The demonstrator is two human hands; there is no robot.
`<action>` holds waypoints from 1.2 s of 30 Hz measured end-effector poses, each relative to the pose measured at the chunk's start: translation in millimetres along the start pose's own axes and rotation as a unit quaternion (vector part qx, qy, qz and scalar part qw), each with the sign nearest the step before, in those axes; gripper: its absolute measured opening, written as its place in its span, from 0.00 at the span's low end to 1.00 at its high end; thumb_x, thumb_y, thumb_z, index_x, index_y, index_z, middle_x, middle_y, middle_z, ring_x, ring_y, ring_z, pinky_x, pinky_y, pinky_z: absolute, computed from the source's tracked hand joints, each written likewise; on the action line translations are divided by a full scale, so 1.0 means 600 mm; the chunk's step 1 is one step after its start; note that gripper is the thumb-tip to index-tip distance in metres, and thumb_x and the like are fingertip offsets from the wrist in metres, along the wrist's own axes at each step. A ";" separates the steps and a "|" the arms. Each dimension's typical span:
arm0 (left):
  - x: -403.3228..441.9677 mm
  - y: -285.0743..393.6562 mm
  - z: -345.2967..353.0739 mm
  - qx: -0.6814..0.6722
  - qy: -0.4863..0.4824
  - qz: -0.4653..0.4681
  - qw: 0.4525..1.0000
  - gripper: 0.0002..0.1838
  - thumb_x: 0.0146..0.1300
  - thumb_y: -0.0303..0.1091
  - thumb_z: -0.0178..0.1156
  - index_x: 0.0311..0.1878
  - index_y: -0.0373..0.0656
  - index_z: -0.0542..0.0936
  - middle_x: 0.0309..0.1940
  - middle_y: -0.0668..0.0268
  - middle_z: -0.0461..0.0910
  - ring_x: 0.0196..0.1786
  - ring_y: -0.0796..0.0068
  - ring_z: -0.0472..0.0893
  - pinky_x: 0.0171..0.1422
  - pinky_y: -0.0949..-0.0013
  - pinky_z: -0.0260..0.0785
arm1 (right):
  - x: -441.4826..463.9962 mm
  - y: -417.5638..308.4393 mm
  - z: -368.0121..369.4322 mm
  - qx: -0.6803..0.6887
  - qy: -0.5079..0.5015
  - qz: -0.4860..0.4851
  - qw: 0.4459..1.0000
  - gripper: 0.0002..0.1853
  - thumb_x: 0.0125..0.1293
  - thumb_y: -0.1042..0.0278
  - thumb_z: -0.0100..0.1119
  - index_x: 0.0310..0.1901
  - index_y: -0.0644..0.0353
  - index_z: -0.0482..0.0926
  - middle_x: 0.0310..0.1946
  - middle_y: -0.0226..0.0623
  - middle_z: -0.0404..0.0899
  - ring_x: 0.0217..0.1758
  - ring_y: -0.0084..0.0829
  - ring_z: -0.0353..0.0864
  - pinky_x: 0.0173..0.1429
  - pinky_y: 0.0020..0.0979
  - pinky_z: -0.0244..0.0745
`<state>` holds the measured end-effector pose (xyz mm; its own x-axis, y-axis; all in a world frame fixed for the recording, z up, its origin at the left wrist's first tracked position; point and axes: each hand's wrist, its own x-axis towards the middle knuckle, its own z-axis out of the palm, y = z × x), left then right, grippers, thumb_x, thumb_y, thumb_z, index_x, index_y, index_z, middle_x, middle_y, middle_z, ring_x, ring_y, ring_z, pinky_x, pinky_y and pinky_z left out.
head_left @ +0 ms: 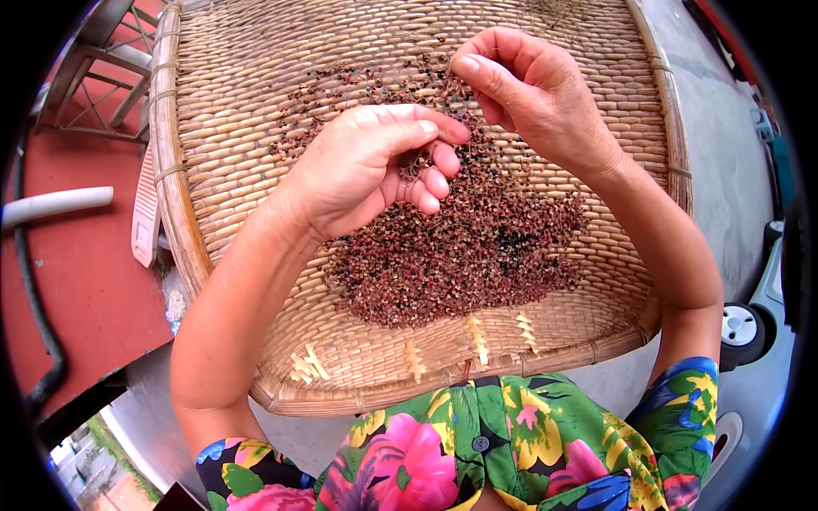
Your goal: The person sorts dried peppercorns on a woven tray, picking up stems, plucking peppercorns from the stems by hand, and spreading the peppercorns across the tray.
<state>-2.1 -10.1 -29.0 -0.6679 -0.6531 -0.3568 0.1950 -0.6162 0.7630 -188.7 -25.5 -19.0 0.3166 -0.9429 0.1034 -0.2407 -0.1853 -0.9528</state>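
A woven tray (247,183) with a raised rim lies in front of me, bearing a spread of small reddish-brown husks with black bits (460,264). Above the pile, my left hand (379,162) has its fingers curled around thin dark stems (413,166). My right hand (528,89) is up and to the right of it, thumb and index finger pinched on a small brown sprig (456,85). The two hands are close but apart.
Metal-framed furniture (106,68) and a red surface (85,255) are at the left, with a pale pipe (60,206) and a dark hose. A toy-like vehicle wheel (740,325) shows at the right.
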 end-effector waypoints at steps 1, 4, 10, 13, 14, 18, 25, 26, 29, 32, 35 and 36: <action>0.002 0.003 -0.003 -0.017 0.007 0.012 1.000 0.11 0.65 0.33 0.44 0.43 0.36 0.72 0.28 0.65 0.74 0.26 0.78 0.74 0.28 0.76 0.71 | -0.002 -0.004 0.003 0.000 -0.018 -0.011 1.000 0.09 0.63 0.65 0.51 0.33 0.62 0.74 0.17 0.21 0.67 0.18 0.10 0.64 0.20 0.14 0.59; 0.006 0.002 -0.002 -0.036 0.049 0.056 0.997 0.11 0.64 0.34 0.48 0.43 0.37 0.72 0.29 0.65 0.75 0.28 0.79 0.75 0.28 0.78 0.71 | -0.008 -0.005 0.008 -0.009 -0.043 -0.032 0.999 0.09 0.63 0.66 0.52 0.32 0.64 0.75 0.16 0.23 0.69 0.19 0.11 0.66 0.21 0.17 0.62; 0.008 -0.001 -0.011 0.029 0.098 0.089 0.991 0.11 0.62 0.35 0.53 0.41 0.38 0.73 0.30 0.65 0.75 0.28 0.80 0.75 0.30 0.80 0.72 | -0.009 -0.003 0.009 -0.028 -0.049 -0.017 0.998 0.10 0.62 0.66 0.52 0.32 0.65 0.75 0.17 0.23 0.70 0.20 0.11 0.65 0.22 0.17 0.61; 0.005 0.000 -0.009 -0.031 0.076 0.072 0.994 0.10 0.62 0.35 0.53 0.41 0.38 0.73 0.29 0.65 0.75 0.28 0.80 0.75 0.30 0.80 0.72 | -0.007 -0.002 0.009 -0.021 -0.033 -0.016 0.999 0.09 0.62 0.67 0.53 0.32 0.65 0.75 0.17 0.23 0.70 0.20 0.11 0.65 0.22 0.17 0.61; 0.004 0.003 0.000 -0.055 0.079 0.060 0.994 0.10 0.62 0.35 0.52 0.40 0.38 0.73 0.29 0.65 0.75 0.28 0.80 0.75 0.30 0.79 0.72 | -0.009 -0.005 0.011 -0.042 -0.020 -0.031 0.998 0.09 0.61 0.67 0.53 0.32 0.66 0.75 0.17 0.23 0.71 0.21 0.12 0.66 0.22 0.18 0.62; 0.014 -0.012 -0.002 -0.064 0.053 0.039 0.996 0.08 0.62 0.33 0.51 0.40 0.39 0.72 0.28 0.65 0.74 0.27 0.79 0.74 0.28 0.79 0.71 | -0.015 -0.006 0.021 -0.045 0.000 -0.046 0.998 0.08 0.62 0.69 0.52 0.32 0.66 0.75 0.20 0.26 0.73 0.23 0.13 0.69 0.26 0.18 0.66; 0.001 0.000 0.019 -0.022 0.031 0.042 0.998 0.11 0.65 0.38 0.44 0.37 0.40 0.70 0.24 0.66 0.73 0.23 0.78 0.73 0.21 0.79 0.67 | -0.026 -0.020 0.031 0.100 -0.030 0.041 0.994 0.08 0.62 0.69 0.51 0.32 0.67 0.74 0.23 0.29 0.75 0.26 0.13 0.71 0.28 0.18 0.68; -0.001 0.001 0.020 0.035 0.033 0.034 0.998 0.12 0.65 0.39 0.42 0.35 0.40 0.69 0.22 0.65 0.72 0.20 0.78 0.72 0.18 0.80 0.64 | -0.024 -0.015 0.032 0.073 -0.010 0.028 0.997 0.09 0.62 0.69 0.51 0.32 0.67 0.74 0.23 0.28 0.75 0.26 0.13 0.70 0.28 0.18 0.68; -0.006 0.004 0.032 0.115 0.058 0.027 0.991 0.13 0.65 0.40 0.40 0.29 0.43 0.65 0.19 0.65 0.70 0.14 0.79 0.68 0.12 0.80 0.57 | -0.020 -0.004 0.029 0.021 0.013 0.004 1.000 0.10 0.62 0.68 0.52 0.33 0.68 0.74 0.23 0.28 0.75 0.25 0.13 0.70 0.27 0.19 0.68; -0.007 0.008 0.027 0.106 0.048 0.024 0.993 0.13 0.66 0.40 0.39 0.29 0.43 0.65 0.20 0.64 0.71 0.14 0.79 0.68 0.11 0.81 0.57 | -0.017 -0.003 0.023 0.040 0.010 0.033 0.999 0.10 0.62 0.66 0.52 0.33 0.66 0.74 0.19 0.26 0.73 0.22 0.12 0.68 0.24 0.17 0.65; -0.006 0.004 0.010 0.016 -0.015 0.002 1.000 0.14 0.66 0.40 0.39 0.32 0.40 0.68 0.24 0.62 0.73 0.17 0.78 0.70 0.14 0.79 0.61 | -0.009 0.000 0.011 0.086 0.007 0.046 0.995 0.10 0.63 0.64 0.52 0.32 0.64 0.74 0.16 0.24 0.69 0.19 0.11 0.66 0.21 0.15 0.62; -0.004 0.003 0.007 -0.015 -0.011 0.001 1.000 0.14 0.66 0.40 0.38 0.35 0.39 0.69 0.27 0.61 0.73 0.20 0.77 0.71 0.18 0.78 0.64 | -0.008 0.001 0.010 0.074 0.006 0.047 0.996 0.10 0.63 0.64 0.52 0.32 0.63 0.74 0.15 0.23 0.68 0.18 0.11 0.65 0.20 0.15 0.61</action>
<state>-2.9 -7.5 -24.7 -0.6833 -0.6442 -0.3437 0.2172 -0.6288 0.7466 -185.0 -19.2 -21.6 0.2883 -0.9574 0.0143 -0.1305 -0.0541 -0.9900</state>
